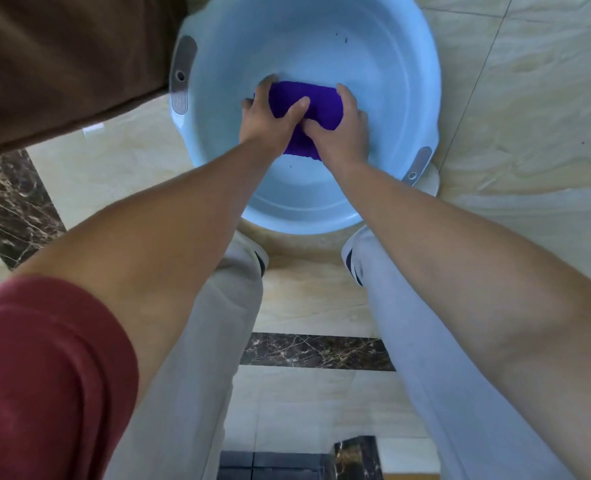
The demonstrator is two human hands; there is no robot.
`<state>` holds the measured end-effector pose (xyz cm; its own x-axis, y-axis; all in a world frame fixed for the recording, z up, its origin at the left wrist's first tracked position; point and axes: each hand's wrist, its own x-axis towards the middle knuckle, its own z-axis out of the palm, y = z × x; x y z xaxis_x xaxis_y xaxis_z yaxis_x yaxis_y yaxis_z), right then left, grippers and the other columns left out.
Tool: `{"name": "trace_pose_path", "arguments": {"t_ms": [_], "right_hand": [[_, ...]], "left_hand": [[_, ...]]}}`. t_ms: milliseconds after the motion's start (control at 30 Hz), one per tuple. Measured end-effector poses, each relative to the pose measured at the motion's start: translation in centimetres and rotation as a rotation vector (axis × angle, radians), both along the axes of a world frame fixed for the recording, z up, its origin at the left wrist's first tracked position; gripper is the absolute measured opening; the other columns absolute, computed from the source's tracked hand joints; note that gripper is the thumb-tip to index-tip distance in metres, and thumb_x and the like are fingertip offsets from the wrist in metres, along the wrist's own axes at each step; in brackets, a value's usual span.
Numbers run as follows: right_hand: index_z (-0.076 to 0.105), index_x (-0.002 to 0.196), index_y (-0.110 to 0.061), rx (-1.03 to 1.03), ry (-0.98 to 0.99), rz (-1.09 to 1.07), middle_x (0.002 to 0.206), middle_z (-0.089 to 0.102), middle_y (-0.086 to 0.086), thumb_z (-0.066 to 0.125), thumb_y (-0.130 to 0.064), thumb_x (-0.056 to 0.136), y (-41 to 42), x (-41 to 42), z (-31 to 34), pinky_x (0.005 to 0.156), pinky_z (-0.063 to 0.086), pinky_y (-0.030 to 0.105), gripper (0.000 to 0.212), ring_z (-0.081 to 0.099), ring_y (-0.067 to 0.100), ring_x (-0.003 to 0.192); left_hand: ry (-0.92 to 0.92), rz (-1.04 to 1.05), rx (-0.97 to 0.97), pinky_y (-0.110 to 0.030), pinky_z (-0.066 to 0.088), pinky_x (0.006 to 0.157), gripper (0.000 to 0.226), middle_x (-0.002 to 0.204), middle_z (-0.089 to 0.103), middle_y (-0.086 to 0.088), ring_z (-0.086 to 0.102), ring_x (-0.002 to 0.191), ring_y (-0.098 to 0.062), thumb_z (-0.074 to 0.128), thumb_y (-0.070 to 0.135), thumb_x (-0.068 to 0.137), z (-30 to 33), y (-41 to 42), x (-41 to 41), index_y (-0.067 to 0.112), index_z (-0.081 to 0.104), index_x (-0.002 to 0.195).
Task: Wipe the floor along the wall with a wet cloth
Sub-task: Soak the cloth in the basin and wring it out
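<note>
A purple cloth (313, 98) is bunched up inside a light blue round basin (408, 57) that stands on the tiled floor in front of me. My left hand (270, 116) grips the cloth's left end, thumb over the top. Pressed against it, my right hand (342, 131) grips the right end and lower part. Both hands are inside the basin, close together over its middle. Part of the cloth hangs down between my wrists.
Beige glossy floor tiles (529, 98) with dark marble strips (318, 351) surround the basin. A brown wooden surface (62, 64) stands at the upper left, touching the basin's rim. My legs in light grey trousers and my shoes (259, 261) flank the basin's near edge.
</note>
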<state>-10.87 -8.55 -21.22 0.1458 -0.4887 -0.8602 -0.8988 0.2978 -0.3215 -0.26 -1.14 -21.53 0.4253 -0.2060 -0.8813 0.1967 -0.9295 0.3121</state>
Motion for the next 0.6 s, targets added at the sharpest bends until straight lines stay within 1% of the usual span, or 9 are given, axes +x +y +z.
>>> {"name": "trace_pose_path", "arguments": {"t_ms": [67,100,200,267,333,400,467,533,600], "right_hand": [[0.034,0.153,-0.028,0.064,0.001,0.025,0.138,0.049,0.003,0.072,-0.018,0.081,-0.2,0.6,-0.4,0.067,0.046,0.014,0.082,0.053,0.015,0.101],[0.038,0.151,-0.027,0.088,-0.005,0.036,0.135,0.053,0.001,0.070,-0.011,0.079,-0.2,0.7,-0.3,0.066,0.045,0.015,0.080,0.056,0.016,0.103],[0.053,0.139,-0.025,0.139,-0.005,0.025,0.118,0.062,-0.006,0.072,-0.009,0.075,-0.4,0.4,1.9,0.087,0.056,0.031,0.069,0.063,0.019,0.109],[0.059,0.132,-0.025,0.173,-0.013,0.000,0.114,0.066,-0.006,0.078,-0.015,0.068,-0.8,0.2,4.7,0.092,0.058,0.038,0.067,0.066,0.020,0.106],[0.062,0.127,-0.025,0.218,-0.024,-0.016,0.113,0.069,-0.002,0.081,-0.021,0.063,-1.5,0.2,8.4,0.088,0.061,0.039,0.067,0.069,0.021,0.101],[0.065,0.123,-0.024,0.264,-0.041,-0.021,0.108,0.071,-0.001,0.082,-0.021,0.065,-2.5,0.3,12.6,0.080,0.062,0.031,0.061,0.071,0.019,0.095],[0.067,0.119,-0.023,0.282,-0.074,-0.024,0.101,0.071,-0.004,0.082,-0.016,0.071,-3.6,0.6,16.8,0.068,0.059,0.019,0.050,0.069,0.013,0.086],[0.067,0.115,-0.025,0.264,-0.104,-0.046,0.097,0.069,-0.007,0.081,-0.012,0.072,-4.7,1.3,21.8,0.064,0.055,0.016,0.046,0.067,0.010,0.083],[0.069,0.110,-0.027,0.234,-0.141,-0.071,0.097,0.070,-0.007,0.081,-0.013,0.065,-5.3,2.3,26.8,0.073,0.057,0.022,0.049,0.067,0.010,0.085]], "left_hand": [[0.073,-0.005,0.021,-0.034,0.056,0.088,0.078,0.140,0.049,-0.005,0.058,0.116,-0.022,0.074,0.037,0.084,-0.3,0.4,0.4,0.026,0.036,0.150],[0.115,0.004,0.028,-0.040,0.058,0.091,0.077,0.139,0.054,-0.006,0.059,0.120,-0.025,0.077,0.028,0.082,-0.3,0.8,0.6,0.021,0.038,0.149],[0.186,0.077,0.036,-0.049,0.061,0.088,0.065,0.127,0.063,-0.009,0.065,0.113,-0.028,0.080,0.013,0.081,1.2,2.5,1.2,0.013,0.052,0.140],[0.236,0.170,0.008,-0.045,0.062,0.083,0.060,0.118,0.065,-0.006,0.066,0.104,-0.025,0.082,0.013,0.081,3.7,3.5,1.6,0.014,0.057,0.136],[0.299,0.245,-0.023,-0.042,0.060,0.089,0.059,0.121,0.068,-0.005,0.068,0.109,-0.024,0.085,0.020,0.079,7.2,4.2,1.9,0.019,0.059,0.133],[0.346,0.283,-0.037,-0.045,0.054,0.099,0.065,0.128,0.069,-0.002,0.065,0.120,-0.022,0.087,0.037,0.069,11.5,4.6,2.2,0.025,0.062,0.128],[0.383,0.359,-0.082,-0.049,0.050,0.104,0.067,0.127,0.071,0.002,0.065,0.121,-0.019,0.087,0.046,0.065,15.8,4.2,2.6,0.025,0.064,0.125],[0.422,0.480,-0.161,-0.050,0.053,0.104,0.055,0.119,0.074,0.000,0.069,0.115,-0.021,0.084,0.039,0.074,20.8,3.4,3.0,0.019,0.065,0.122],[0.431,0.566,-0.243,-0.050,0.054,0.103,0.052,0.121,0.075,-0.009,0.070,0.116,-0.028,0.081,0.029,0.078,25.8,2.8,3.5,0.011,0.064,0.124]]}}
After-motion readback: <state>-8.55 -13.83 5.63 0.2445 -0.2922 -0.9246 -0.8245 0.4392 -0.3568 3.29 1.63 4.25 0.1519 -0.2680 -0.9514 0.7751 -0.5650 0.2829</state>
